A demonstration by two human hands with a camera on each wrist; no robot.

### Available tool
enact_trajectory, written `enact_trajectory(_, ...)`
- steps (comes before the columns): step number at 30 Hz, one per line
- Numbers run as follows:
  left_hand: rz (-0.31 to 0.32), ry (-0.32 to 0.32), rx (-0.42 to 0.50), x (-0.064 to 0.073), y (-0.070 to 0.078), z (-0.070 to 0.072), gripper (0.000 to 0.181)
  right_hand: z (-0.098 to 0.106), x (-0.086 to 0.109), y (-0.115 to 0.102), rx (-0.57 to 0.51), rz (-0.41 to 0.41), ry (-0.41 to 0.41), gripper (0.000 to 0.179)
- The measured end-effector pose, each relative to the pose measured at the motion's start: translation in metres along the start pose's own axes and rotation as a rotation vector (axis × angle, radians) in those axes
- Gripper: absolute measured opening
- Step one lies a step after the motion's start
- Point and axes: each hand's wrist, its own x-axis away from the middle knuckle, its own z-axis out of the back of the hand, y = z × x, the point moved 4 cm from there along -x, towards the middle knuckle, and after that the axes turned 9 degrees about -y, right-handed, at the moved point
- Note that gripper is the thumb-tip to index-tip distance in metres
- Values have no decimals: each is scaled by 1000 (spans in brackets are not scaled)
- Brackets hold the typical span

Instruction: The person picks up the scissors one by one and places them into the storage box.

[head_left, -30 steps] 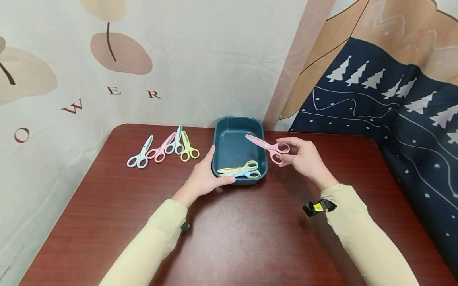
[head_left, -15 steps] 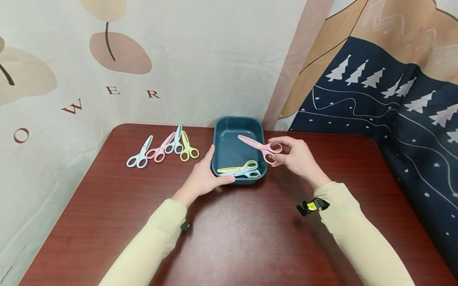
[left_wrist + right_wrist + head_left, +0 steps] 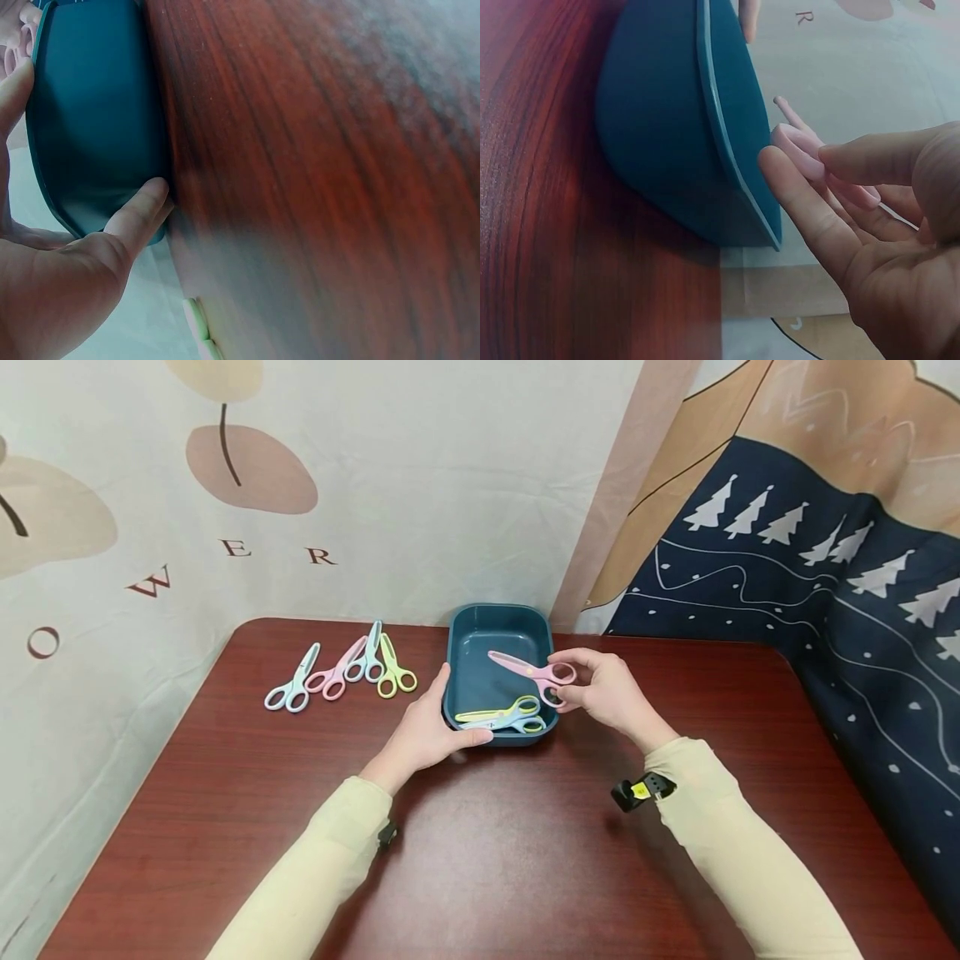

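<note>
Above the dark teal plastic box [image 3: 501,612], my right hand [image 3: 600,693] pinches pink scissors [image 3: 534,672] by their handle loops. The blades point left over the inside of the box. In the right wrist view, thumb and fingers hold the pink loops [image 3: 799,150] beside the rim. My left hand [image 3: 423,727] holds the box at its near left corner, with the thumb along the front rim. The left wrist view shows fingertips [image 3: 146,204] against the outer wall. At the near end inside the box lie yellow scissors [image 3: 527,706] and blue scissors [image 3: 495,722].
Left of the box, several scissors lie on the dark red-brown table [image 3: 480,860]: blue scissors [image 3: 292,685], pink scissors [image 3: 334,677], light blue scissors [image 3: 367,660] and green scissors [image 3: 393,672]. A printed cloth [image 3: 420,493] hangs behind the table's back edge.
My right hand has moved left with the pink scissors, from beside the right rim to over the box, and slightly lower. My left hand and the box have stayed put.
</note>
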Motion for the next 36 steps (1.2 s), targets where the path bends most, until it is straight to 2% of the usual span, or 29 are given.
enact_trajectory(8, -1, 1, 2, 1, 0, 1, 129, -6, -7, 1, 43, -28, -32, 49)
enact_trajectory(23, 6, -10, 13, 2, 1, 1, 126, -19, -15, -3, 120, -26, -96, 47)
enact_trajectory(36, 3, -11, 1, 2, 1, 0, 125, -26, -19, -6, 242, -44, -144, 45)
